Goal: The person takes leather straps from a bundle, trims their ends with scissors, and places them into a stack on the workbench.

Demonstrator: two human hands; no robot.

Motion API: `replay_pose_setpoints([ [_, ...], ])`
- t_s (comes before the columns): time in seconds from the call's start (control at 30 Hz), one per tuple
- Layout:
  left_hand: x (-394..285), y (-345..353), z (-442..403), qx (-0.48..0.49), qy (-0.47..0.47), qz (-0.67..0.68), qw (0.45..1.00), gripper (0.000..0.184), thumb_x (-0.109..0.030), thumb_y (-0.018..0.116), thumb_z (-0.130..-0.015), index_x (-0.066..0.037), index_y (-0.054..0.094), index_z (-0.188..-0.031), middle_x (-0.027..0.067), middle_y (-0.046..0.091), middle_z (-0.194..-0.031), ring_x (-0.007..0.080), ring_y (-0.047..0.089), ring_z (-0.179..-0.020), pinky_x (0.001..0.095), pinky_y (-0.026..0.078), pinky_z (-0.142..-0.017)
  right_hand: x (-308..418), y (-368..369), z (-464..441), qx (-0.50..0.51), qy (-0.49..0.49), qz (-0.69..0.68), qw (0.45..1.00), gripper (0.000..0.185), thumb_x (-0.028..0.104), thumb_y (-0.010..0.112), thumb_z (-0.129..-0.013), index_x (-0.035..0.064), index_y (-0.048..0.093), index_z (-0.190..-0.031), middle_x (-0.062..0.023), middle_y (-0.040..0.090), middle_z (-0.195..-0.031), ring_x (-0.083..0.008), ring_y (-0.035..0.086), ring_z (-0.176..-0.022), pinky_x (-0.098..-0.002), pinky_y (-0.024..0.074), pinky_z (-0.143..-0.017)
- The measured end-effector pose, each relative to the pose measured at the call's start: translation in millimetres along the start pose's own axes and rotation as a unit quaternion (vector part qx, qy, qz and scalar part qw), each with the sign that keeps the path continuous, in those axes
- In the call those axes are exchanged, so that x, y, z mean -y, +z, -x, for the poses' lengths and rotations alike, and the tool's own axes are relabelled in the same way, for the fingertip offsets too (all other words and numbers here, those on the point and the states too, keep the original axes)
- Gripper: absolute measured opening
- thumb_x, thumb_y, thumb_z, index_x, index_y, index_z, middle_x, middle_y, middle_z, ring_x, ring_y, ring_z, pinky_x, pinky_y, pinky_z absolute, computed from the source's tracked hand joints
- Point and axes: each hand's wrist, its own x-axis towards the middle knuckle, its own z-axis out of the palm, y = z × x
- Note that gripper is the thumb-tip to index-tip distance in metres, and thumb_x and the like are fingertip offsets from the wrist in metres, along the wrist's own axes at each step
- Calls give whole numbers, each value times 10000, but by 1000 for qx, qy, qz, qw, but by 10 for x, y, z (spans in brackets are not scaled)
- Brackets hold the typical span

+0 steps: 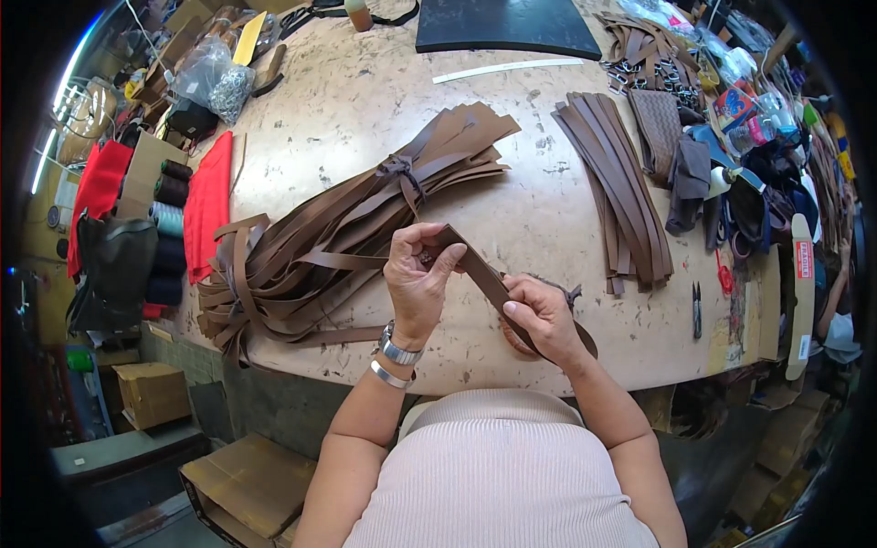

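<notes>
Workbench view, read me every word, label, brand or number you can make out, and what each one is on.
"FRAGILE", as best I can tell: red label on the long beige cardboard piece.
Too small to read: any marks on the thin white strip and the silver wristwatch.
Too blurred: print on the red-and-blue plastic packet.

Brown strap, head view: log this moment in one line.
left hand: pinches strap end | right hand: grips strap | tied bundle: on table
</notes>
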Motion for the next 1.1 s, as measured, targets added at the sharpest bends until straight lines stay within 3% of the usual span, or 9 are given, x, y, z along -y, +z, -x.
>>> replay_pose_setpoints([
  [0.67, 30, -52, -26, -26, -13, -16, 999, 207, -11, 637, -748, -29, 508, -908, 44, 577, -774, 88, 554, -646, 199, 483, -552, 8, 24, -17, 9, -5, 2, 1000, 122, 62, 543, -750, -34, 489, -699, -92, 552, -783, -150, 480, -661, -251, 388, -633],
  [0.87, 6, -64, -32, -36, 0, -44, 998, 193, -2, 645, -737, -29, 521, -883, 26, 565, -772, 67, 541, -655, 187, 489, -566, 47, 16, -23, 26, 37, -4, 999, 126, 77, 551, -749, -40, 514, -721, -102, 549, -830, -147, 479, -663, -259, 384, -685],
  [0.97, -49, -115, -92, -65, 12, -46, 997, 171, 1, 641, -740, -32, 530, -865, 21, 559, -772, 67, 538, -658, 185, 494, -566, 99, -31, -24, 69, 50, 46, 995, 134, 93, 566, -738, -40, 550, -735, -124, 554, -927, -181, 515, -716, -289, 394, -749],
  [1.07, -90, -294, -223, -118, 36, -55, 991, 155, -2, 631, -750, -33, 532, -866, 20, 554, -764, 77, 539, -654, 191, 500, -560, -17, -160, -2, 113, -58, 218, 968, 138, 103, 590, -718, -33, 580, -743, -138, 546, -1018, -240, 536, -814, -323, 401, -800],
  [1.1, -105, -388, -279, -138, 46, -60, 988, 151, -4, 626, -754, -33, 532, -868, 20, 553, -760, 80, 540, -652, 193, 502, -558, -21, -230, 14, 111, -44, 248, 961, 139, 106, 596, -715, -29, 587, -746, -138, 545, -1030, -257, 531, -844, -330, 401, -806],
])
